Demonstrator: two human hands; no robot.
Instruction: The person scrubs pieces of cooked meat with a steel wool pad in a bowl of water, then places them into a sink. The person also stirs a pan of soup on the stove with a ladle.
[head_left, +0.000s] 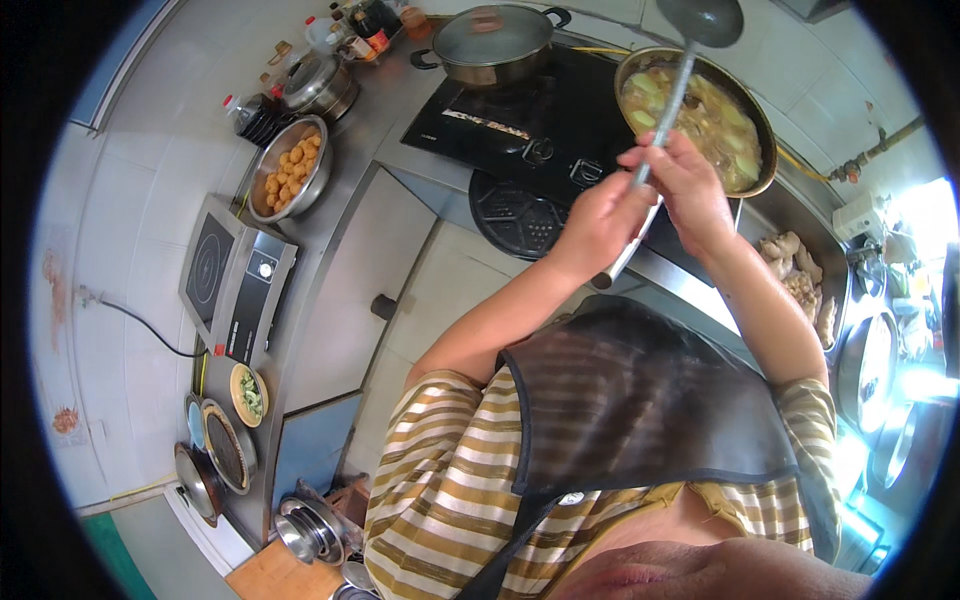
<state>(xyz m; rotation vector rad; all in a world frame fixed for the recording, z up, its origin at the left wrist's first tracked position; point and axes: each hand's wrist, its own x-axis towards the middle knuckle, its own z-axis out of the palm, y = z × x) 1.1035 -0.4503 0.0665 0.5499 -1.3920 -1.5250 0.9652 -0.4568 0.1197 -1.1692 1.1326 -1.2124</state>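
Observation:
A long-handled metal ladle (677, 97) slants up across the view, its dark bowl (703, 21) raised past the far rim of the wok. My left hand (606, 223) is closed around the lower handle. Higher on the shaft, my right hand (688, 184) grips it with fingers and thumb. Just beyond my right hand, a wok (769, 154) sits on the cooktop. It holds a brown stew (701, 124) with pale green chunks; my hand and the shaft hide part of it.
A lidded pot (491, 45) stands on the black glass gas cooktop (480, 112). On the left counter are a steel bowl of fried balls (289, 176), an induction cooker (232, 281) and a bowl of cut greens (249, 395). Ginger-like roots (799, 274) lie in a tray at right.

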